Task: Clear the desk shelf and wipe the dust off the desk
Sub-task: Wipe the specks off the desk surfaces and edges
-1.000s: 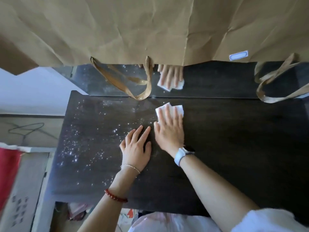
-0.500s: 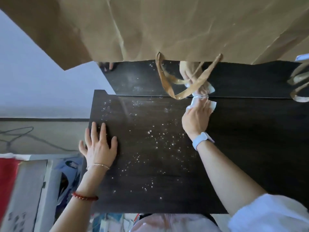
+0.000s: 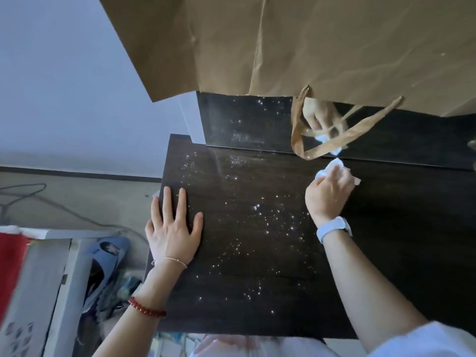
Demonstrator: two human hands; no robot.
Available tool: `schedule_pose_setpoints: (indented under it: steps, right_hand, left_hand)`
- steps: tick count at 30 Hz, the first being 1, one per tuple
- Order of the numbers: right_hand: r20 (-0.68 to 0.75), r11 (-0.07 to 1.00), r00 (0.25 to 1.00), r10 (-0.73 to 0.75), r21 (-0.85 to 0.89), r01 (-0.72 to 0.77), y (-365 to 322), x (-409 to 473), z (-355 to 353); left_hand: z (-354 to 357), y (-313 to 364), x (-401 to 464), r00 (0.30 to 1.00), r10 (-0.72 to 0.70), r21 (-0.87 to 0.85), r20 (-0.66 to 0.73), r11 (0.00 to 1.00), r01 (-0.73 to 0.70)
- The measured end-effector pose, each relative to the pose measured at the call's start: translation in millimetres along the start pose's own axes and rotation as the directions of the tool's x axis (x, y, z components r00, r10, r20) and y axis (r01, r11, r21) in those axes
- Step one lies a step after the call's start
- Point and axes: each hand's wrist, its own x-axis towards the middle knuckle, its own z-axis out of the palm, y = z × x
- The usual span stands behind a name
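The dark wooden desk [image 3: 257, 279] is speckled with bright dust across its left and middle part. My right hand [image 3: 328, 194] presses a white wipe [image 3: 331, 167] onto the desk near its back edge, fingers closed over it. My left hand [image 3: 172, 228] lies flat with spread fingers on the desk's left edge and holds nothing. The glossy dark back panel [image 3: 244, 122] behind the desk is dusty too and mirrors my right hand and the wipe.
A large brown paper bag [image 3: 309, 42] hangs over the back of the desk, its handle loop [image 3: 332, 140] dangling just above my right hand. Left of the desk, on the floor, lie a blue slipper [image 3: 108, 258], a cable and a grey box [image 3: 38, 292].
My left hand slid from the desk's middle to its left edge. My right hand carried the wipe back toward the rear panel. The view swung left.
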Motion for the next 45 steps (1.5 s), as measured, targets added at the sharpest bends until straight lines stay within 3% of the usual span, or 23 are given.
schedule_pose_setpoints:
  steps: [4, 6, 9, 12, 15, 19, 21, 26, 28, 30, 34, 37, 38, 40, 41, 44, 45]
  right_hand:
    - [0.105, 0.984, 0.979, -0.175, -0.004, 0.177, -79.7, -37.2, 28.1]
    - [0.193, 0.961, 0.941, -0.277, 0.076, 0.267, -122.6, -70.0, 38.8]
    - [0.327, 0.845, 0.779, -0.535, 0.208, 0.492, -177.0, -97.6, 50.1]
    - [0.346, 0.752, 0.671, -0.655, 0.216, 0.623, -199.3, -84.0, 49.1]
    - [0.448, 0.637, 0.499, -0.742, 0.242, 0.731, -165.0, -86.4, 41.7]
    - [0.514, 0.508, 0.317, -0.797, 0.287, 0.812, -114.9, -103.7, 17.5]
    - [0.532, 0.486, 0.292, -0.795, 0.270, 0.831, -126.5, -95.4, 21.6]
    - [0.489, 0.468, 0.333, -0.807, 0.185, 0.864, -191.8, -67.4, 66.2]
    - [0.458, 0.477, 0.366, -0.810, 0.152, 0.866, -203.8, -64.2, 72.6]
    - [0.426, 0.446, 0.339, -0.839, 0.181, 0.876, -201.8, -72.8, 66.2]
    - [0.412, 0.219, 0.067, -0.909, 0.332, 0.918, -147.1, -129.3, 34.0]
    - [0.415, -0.016, -0.190, -0.890, 0.389, 0.921, -95.4, -169.9, 7.5]
    - [0.433, -0.066, -0.239, -0.869, 0.377, 0.924, -91.3, -168.0, 4.6]
    - [0.430, -0.067, -0.198, -0.881, 0.302, 0.951, -100.9, -142.8, 12.3]
    - [0.444, 0.015, -0.101, -0.890, 0.249, 0.968, -110.3, -126.1, 18.7]
    - [0.511, 0.415, 0.285, -0.811, 0.159, 0.896, -135.5, -87.4, 32.3]
    - [0.531, 0.484, 0.333, -0.779, 0.171, 0.858, -139.5, -94.6, 32.6]
  left_hand:
    - [-5.4, -6.8, 1.5, 0.999, 0.040, -0.084, 0.012, 0.996, -0.039]
    - [-7.2, -13.9, 2.7, 0.996, 0.091, -0.145, 0.002, 0.985, -0.089]
    - [-9.7, -24.6, 2.2, 0.994, 0.105, -0.273, -0.032, 0.956, -0.110]
    - [-13.3, -29.9, -1.0, 0.999, 0.051, -0.384, 0.013, 0.922, -0.042]
    - [-15.0, -36.5, -5.9, 0.996, -0.011, -0.434, 0.090, 0.900, 0.049]
    - [-13.8, -42.4, -3.5, 0.993, -0.010, -0.485, 0.114, 0.872, 0.064]
    - [-13.7, -43.2, -3.3, 0.994, 0.002, -0.519, 0.108, 0.853, 0.055]
    - [-11.7, -47.0, -3.4, 0.993, 0.019, -0.562, 0.119, 0.826, 0.052]
    - [-11.2, -51.1, -3.7, 0.987, 0.034, -0.615, 0.160, 0.785, 0.073]
    - [-11.4, -57.5, -9.1, 0.976, 0.039, -0.678, 0.213, 0.726, 0.119]
    - [-7.8, -79.2, -25.3, 0.971, -0.079, -0.739, 0.224, 0.636, 0.222]
    - [-6.7, -89.4, -37.7, 0.938, -0.174, -0.805, 0.300, 0.482, 0.347]
    - [-6.4, -90.7, -41.8, 0.931, -0.171, -0.814, 0.323, 0.452, 0.365]
    - [-6.0, -89.8, -50.4, 0.933, -0.119, -0.804, 0.339, 0.478, 0.353]
    - [-4.0, -88.9, -54.5, 0.938, -0.077, -0.797, 0.337, 0.507, 0.328]
    - [2.4, -88.1, -63.1, 0.942, -0.036, -0.807, 0.332, 0.507, 0.304]
    - [4.0, -89.9, -64.7, 0.938, -0.055, -0.816, 0.343, 0.477, 0.327]
